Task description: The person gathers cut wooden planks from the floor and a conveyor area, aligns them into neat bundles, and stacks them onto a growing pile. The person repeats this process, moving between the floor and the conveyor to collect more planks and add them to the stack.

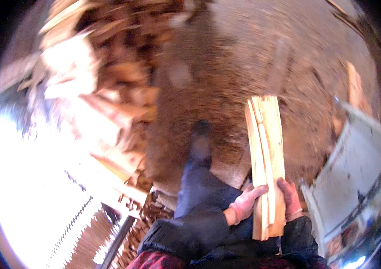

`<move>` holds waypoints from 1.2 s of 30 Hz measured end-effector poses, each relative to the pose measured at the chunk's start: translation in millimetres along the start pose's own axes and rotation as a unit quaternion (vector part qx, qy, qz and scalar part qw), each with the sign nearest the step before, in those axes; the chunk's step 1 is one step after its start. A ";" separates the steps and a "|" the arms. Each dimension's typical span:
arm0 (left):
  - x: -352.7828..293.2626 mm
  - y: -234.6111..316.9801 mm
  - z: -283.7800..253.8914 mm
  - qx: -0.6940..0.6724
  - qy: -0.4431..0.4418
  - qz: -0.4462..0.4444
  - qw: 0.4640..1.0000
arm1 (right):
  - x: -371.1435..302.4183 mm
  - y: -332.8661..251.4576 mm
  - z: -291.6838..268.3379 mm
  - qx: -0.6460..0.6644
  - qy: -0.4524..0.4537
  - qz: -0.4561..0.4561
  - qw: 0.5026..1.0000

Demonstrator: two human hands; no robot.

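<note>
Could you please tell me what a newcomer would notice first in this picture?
Probably the pale split wood, right of centre, held between the left grip and right grip. Next, the blurred woodpile at upper left, with a white glare below it toward the left edge.

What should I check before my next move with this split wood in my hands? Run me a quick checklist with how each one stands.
1. Left grip on the split wood: ok, holding its left side near the lower end.
2. Right grip on the wood: ok, against its right side.
3. Wood in one piece: cannot tell; long splits run down it.
4. Gap to the pale panel on the right: ok, the wood is apart from it.
5. Stacked firewood on the left steady: cannot tell, blurred.
6. Ground free of debris: not ok, bits are scattered over it.
</note>
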State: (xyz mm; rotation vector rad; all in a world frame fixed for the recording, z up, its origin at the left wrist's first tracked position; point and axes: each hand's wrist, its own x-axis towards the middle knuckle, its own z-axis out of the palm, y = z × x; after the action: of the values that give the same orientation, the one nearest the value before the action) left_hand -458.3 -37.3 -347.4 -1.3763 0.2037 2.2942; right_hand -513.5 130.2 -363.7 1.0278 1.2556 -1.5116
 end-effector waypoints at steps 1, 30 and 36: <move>6.6 8.9 -9.2 -0.073 -0.012 -0.053 0.996 | 0.7 -21.0 26.3 0.047 -0.059 0.046 0.996; -292.2 95.5 -38.4 -0.125 -0.020 0.551 0.825 | -228.8 -52.0 388.8 -0.418 -0.423 -0.208 0.777; -294.7 261.1 -139.2 -0.120 0.090 0.544 0.825 | -134.1 -15.6 558.4 -0.590 -0.414 -0.297 0.626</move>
State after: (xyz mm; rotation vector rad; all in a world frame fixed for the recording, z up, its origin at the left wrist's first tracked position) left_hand -348.0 -407.1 -187.7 -1.9208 1.0278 3.1365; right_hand -524.4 -403.8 -152.0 -0.9610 1.4569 -0.9152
